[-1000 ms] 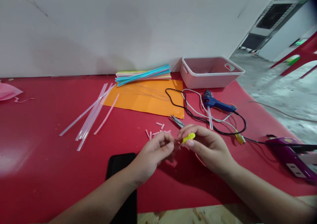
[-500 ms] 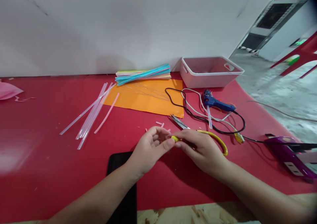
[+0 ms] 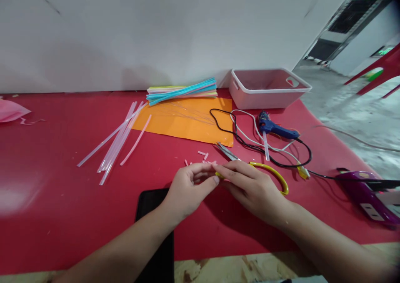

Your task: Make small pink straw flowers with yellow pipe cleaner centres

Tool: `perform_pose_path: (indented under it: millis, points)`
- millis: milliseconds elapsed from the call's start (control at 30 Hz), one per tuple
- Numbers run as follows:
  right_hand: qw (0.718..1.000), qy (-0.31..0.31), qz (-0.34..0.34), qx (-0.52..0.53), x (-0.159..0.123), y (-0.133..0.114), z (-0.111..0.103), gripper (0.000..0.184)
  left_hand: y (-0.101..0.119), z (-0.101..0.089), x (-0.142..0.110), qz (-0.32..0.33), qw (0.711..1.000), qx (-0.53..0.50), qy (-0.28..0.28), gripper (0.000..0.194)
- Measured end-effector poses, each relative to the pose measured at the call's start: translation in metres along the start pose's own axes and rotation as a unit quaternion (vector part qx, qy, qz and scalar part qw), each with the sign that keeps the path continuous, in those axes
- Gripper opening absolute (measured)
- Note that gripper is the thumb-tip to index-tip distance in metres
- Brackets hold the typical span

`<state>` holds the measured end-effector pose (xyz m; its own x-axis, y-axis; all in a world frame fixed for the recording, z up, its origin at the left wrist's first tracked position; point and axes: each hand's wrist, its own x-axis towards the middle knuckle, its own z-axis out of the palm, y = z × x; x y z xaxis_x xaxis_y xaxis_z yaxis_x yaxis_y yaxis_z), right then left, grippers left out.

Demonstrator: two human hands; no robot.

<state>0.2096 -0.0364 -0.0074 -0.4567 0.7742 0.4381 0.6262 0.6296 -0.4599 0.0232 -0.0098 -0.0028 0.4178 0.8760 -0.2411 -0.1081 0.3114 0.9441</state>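
Note:
My left hand (image 3: pixel 189 191) and my right hand (image 3: pixel 254 187) meet over the red table. Between their fingertips is a small yellow piece (image 3: pixel 219 175), mostly covered by the fingers, and its kind does not show. Both hands are closed on it, thumbs toward me. Just beyond my right hand lie scissors (image 3: pixel 276 176) with yellow handles, their blades pointing away to the left. Several short pink cut pieces (image 3: pixel 204 156) are scattered behind my fingers.
Glue sticks (image 3: pixel 117 139) and a pink pipe cleaner (image 3: pixel 136 139) lie left of an orange sheet (image 3: pixel 187 124). Pipe cleaners (image 3: pixel 181 92) are bundled behind it. A pink basket (image 3: pixel 265 99), blue glue gun (image 3: pixel 278 129), cords, purple power strip (image 3: pixel 365 199) and black tablet-like slab (image 3: pixel 153 197) surround my hands.
The right fingers have come forward over the yellow piece, so less of it shows. The view has shifted slightly; the other things on the table stay in place.

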Motion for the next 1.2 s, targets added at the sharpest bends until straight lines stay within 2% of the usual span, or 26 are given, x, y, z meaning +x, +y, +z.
perform_pose_path:
  millis: [167, 267, 367, 500, 600, 767, 933, 1200]
  points:
    - [0.999, -0.032, -0.006, -0.042, 0.0045, -0.0009, -0.0028, 0.039, 0.0015, 0.0002, -0.0002, -0.005, 0.999, 0.046, 0.003, 0.036]
    - [0.997, -0.054, -0.019, -0.051, 0.0049, -0.002, -0.0031, 0.03, 0.0021, -0.0003, -0.0009, -0.01, 0.999, 0.04, 0.005, 0.034]
    - [0.999, -0.022, -0.023, -0.026, 0.0021, -0.0027, -0.0013, 0.025, 0.0028, -0.0014, -0.0011, -0.012, 0.999, 0.043, 0.007, 0.031]
    - [0.997, 0.061, 0.019, -0.037, -0.0005, -0.0049, 0.0005, 0.017, 0.0022, -0.0025, -0.0001, -0.005, 1.0, 0.023, 0.019, 0.023]
    - [0.996, 0.076, 0.017, -0.049, 0.0001, -0.0058, -0.0011, 0.008, 0.0016, -0.002, 0.0005, -0.004, 0.999, 0.017, 0.028, 0.019]
    - [0.999, 0.039, -0.001, -0.028, 0.0018, -0.0041, -0.0044, 0.01, 0.0025, -0.0014, 0.001, -0.026, 0.999, 0.003, 0.032, 0.018]
    - [0.999, 0.043, 0.0, -0.011, 0.0024, -0.0045, -0.0039, 0.009, 0.0025, -0.0027, 0.0001, 0.006, 0.999, 0.035, 0.015, 0.023]
    - [0.998, 0.055, 0.01, -0.016, 0.0019, -0.0069, -0.0023, 0.012, 0.0012, -0.0032, 0.0, 0.004, 0.998, 0.043, 0.041, 0.022]
